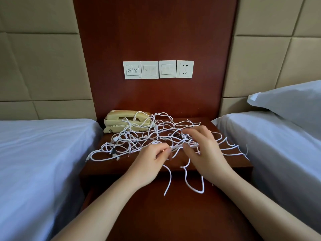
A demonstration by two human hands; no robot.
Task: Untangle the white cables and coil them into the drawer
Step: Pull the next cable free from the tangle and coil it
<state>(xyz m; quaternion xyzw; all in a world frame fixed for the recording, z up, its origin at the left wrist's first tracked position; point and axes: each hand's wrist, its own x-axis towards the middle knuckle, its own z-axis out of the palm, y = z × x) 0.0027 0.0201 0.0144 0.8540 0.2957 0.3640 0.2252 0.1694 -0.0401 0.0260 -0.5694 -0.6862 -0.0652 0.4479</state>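
A tangle of white cables [135,140] sprawls over the top of the dark wooden nightstand [225,162], with loose ends hanging over its front edge. My left hand [149,164] pinches a strand near the front middle of the tangle. Just to its right, my right hand [206,152] has its fingers curled into the cables and holds a strand. The drawer front [156,214] below the top looks closed.
A beige telephone [125,121] sits at the back left of the nightstand, with cables draped over it. Beds with white sheets flank the nightstand, left [40,162] and right [278,145]. Wall switches and a socket [158,69] are mounted above.
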